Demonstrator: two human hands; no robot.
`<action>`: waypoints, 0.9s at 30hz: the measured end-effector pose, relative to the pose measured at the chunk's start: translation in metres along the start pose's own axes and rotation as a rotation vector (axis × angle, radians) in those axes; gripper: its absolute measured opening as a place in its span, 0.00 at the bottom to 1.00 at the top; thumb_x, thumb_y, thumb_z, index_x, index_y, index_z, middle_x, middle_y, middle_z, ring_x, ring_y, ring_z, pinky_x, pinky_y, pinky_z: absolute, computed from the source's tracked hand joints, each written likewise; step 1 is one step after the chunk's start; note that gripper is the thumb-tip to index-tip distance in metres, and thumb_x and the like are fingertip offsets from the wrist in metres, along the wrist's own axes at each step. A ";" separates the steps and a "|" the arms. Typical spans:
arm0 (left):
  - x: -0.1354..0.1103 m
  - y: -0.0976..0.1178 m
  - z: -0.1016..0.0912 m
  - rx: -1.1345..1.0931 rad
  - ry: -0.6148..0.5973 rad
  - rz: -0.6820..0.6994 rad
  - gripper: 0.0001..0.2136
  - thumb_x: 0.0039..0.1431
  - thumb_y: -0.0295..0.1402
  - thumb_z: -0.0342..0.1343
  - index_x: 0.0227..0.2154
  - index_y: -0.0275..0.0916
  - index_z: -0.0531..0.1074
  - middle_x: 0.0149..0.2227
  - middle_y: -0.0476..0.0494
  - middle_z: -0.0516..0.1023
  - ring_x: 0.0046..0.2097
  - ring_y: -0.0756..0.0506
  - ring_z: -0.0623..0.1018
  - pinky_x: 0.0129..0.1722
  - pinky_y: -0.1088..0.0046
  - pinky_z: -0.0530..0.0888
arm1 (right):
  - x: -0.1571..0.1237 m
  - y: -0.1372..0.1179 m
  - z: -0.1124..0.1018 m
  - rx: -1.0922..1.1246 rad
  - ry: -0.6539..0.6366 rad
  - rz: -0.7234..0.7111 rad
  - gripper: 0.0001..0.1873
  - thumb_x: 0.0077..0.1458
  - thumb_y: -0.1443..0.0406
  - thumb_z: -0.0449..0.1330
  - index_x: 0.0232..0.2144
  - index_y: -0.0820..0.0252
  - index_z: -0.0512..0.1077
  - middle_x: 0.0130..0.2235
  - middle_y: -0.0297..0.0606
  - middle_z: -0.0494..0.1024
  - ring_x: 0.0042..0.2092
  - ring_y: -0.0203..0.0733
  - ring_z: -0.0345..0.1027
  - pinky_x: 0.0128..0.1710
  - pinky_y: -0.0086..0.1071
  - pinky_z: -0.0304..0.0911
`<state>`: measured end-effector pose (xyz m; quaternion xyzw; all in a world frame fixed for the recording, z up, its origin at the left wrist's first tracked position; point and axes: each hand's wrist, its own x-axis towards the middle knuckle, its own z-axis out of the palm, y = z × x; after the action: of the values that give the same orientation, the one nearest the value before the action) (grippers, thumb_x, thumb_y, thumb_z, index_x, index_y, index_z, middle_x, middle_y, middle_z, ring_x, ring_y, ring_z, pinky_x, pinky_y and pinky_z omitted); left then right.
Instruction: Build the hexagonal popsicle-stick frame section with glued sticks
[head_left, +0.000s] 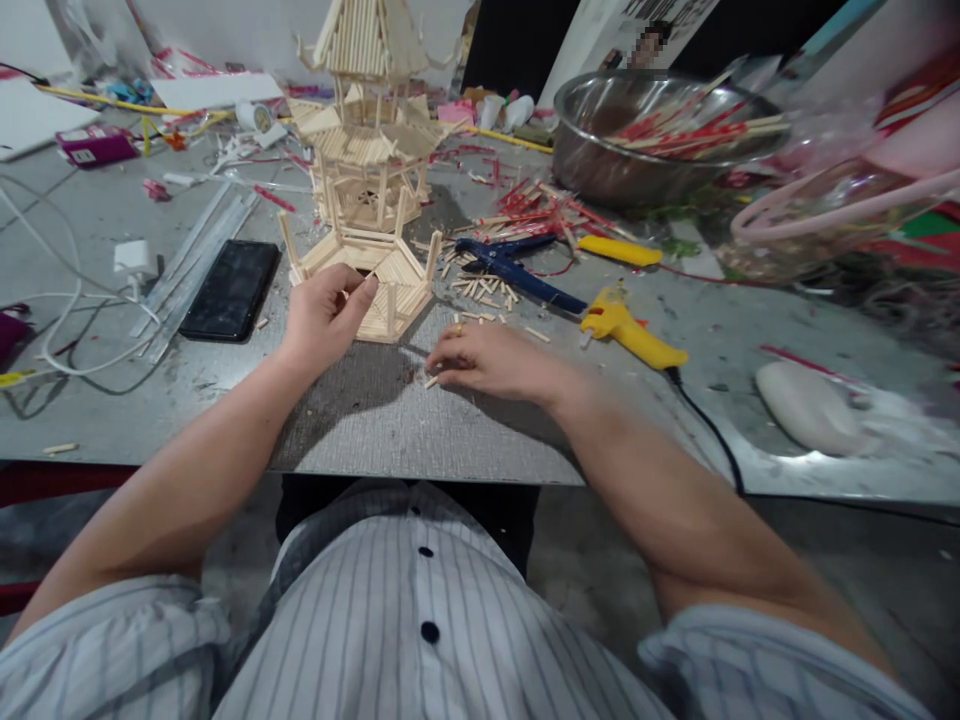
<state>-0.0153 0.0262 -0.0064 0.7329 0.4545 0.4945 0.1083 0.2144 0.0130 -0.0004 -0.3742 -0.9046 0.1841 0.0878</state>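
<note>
A pagoda-like model of pale wooden sticks (375, 140) stands ahead of me, with a lower six-sided base (394, 325) and short upright posts at its front. My left hand (324, 312) is closed in a pinch over the base's left side, a thin wooden stick (377, 271) showing at its fingertips. Just right of the base, my right hand (491, 358) is low over the table, its fingers curled together. A short wooden stick (431, 382) shows at those fingertips; their exact grip on it is partly hidden.
Beyond my right hand lie short stick pieces (487, 290), blue cutting pliers (521, 272) and a yellow glue gun (634, 330) with a black cord. A metal bowl (600, 165) holds red-tipped sticks. On the left are a black phone (231, 290) and a white charger (136, 259).
</note>
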 end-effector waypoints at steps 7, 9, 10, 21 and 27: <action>0.000 0.005 0.002 -0.016 -0.029 -0.059 0.06 0.55 0.29 0.54 0.24 0.39 0.65 0.20 0.55 0.63 0.20 0.55 0.58 0.21 0.76 0.57 | -0.002 -0.008 0.006 -0.067 -0.128 0.038 0.08 0.59 0.65 0.55 0.36 0.59 0.74 0.42 0.41 0.74 0.40 0.40 0.67 0.36 0.31 0.55; 0.000 0.006 0.001 -0.010 -0.029 -0.066 0.06 0.54 0.29 0.53 0.24 0.38 0.65 0.21 0.54 0.63 0.21 0.55 0.58 0.22 0.76 0.58 | -0.003 -0.008 0.005 -0.054 -0.115 0.057 0.08 0.60 0.65 0.53 0.37 0.60 0.73 0.42 0.42 0.75 0.42 0.41 0.68 0.39 0.31 0.56; 0.000 0.007 0.001 -0.009 -0.029 -0.069 0.06 0.54 0.29 0.53 0.24 0.38 0.65 0.21 0.54 0.64 0.21 0.55 0.59 0.22 0.76 0.58 | -0.003 -0.008 0.005 -0.042 -0.101 0.071 0.09 0.60 0.64 0.53 0.37 0.60 0.72 0.41 0.42 0.75 0.42 0.42 0.68 0.40 0.32 0.57; 0.003 0.008 -0.003 0.167 -0.252 -0.184 0.07 0.50 0.27 0.51 0.33 0.37 0.71 0.30 0.49 0.74 0.28 0.52 0.68 0.32 0.75 0.67 | -0.006 -0.004 0.010 -0.091 -0.001 0.100 0.13 0.60 0.67 0.51 0.42 0.60 0.74 0.45 0.44 0.76 0.46 0.44 0.69 0.45 0.34 0.60; 0.006 0.014 -0.007 0.343 -0.550 -0.256 0.14 0.51 0.33 0.52 0.41 0.36 0.72 0.37 0.43 0.76 0.35 0.47 0.73 0.37 0.70 0.70 | -0.007 -0.001 0.009 -0.137 0.062 0.137 0.14 0.60 0.61 0.52 0.36 0.61 0.77 0.40 0.44 0.78 0.43 0.45 0.70 0.42 0.35 0.60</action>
<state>-0.0123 0.0208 0.0092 0.7834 0.5730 0.1774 0.1631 0.2159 0.0052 -0.0084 -0.4458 -0.8843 0.1158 0.0773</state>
